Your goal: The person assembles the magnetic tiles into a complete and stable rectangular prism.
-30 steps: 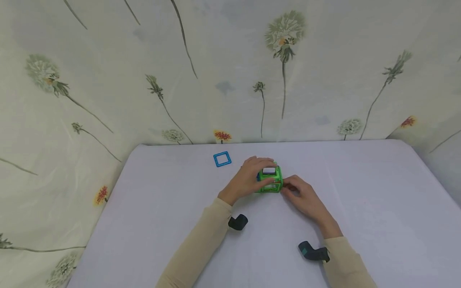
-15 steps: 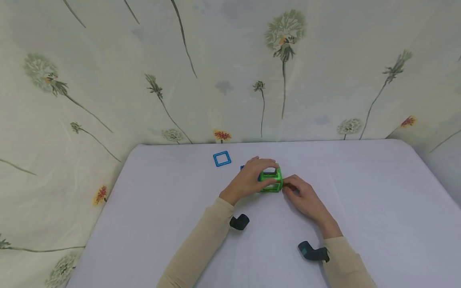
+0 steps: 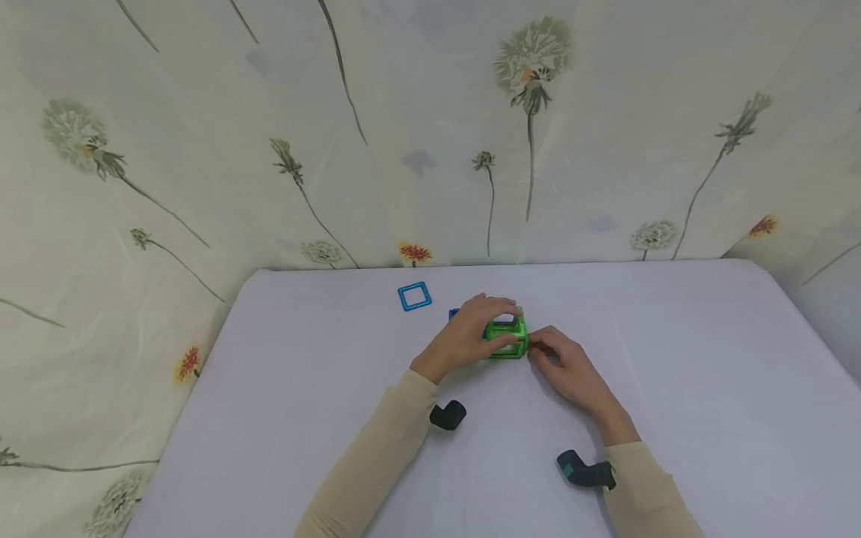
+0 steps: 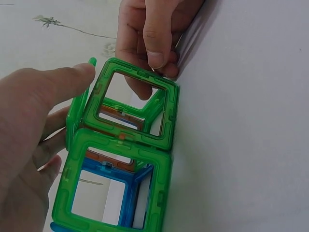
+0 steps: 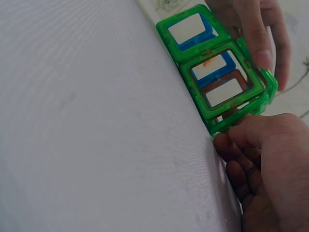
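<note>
A small box-like build of square magnetic tiles (image 3: 522, 344) sits on the white table, toward the back middle. Two green front tiles (image 4: 169, 116) stand side by side, with blue (image 4: 128, 193) and orange tiles visible through their windows. My left hand (image 3: 464, 336) holds the build from the left, thumb over a raised green tile (image 4: 79, 108) on top and fingers behind it. At the right end, my right hand (image 3: 568, 370) pinches the low edge of a green side tile (image 5: 231, 119) between thumb and curled index finger. The left hand hides part of the build in the head view.
A loose blue square tile (image 3: 418, 306) lies flat at the back, left of the build. Black wrist cameras (image 3: 448, 415) stick out from both sleeves. Behind the table's back edge hangs a dandelion-patterned cloth (image 3: 417, 209).
My left hand has shifted slightly right over the build, and a blue tile corner now shows behind it. The right hand stays almost still; the loose blue tile has not moved.
</note>
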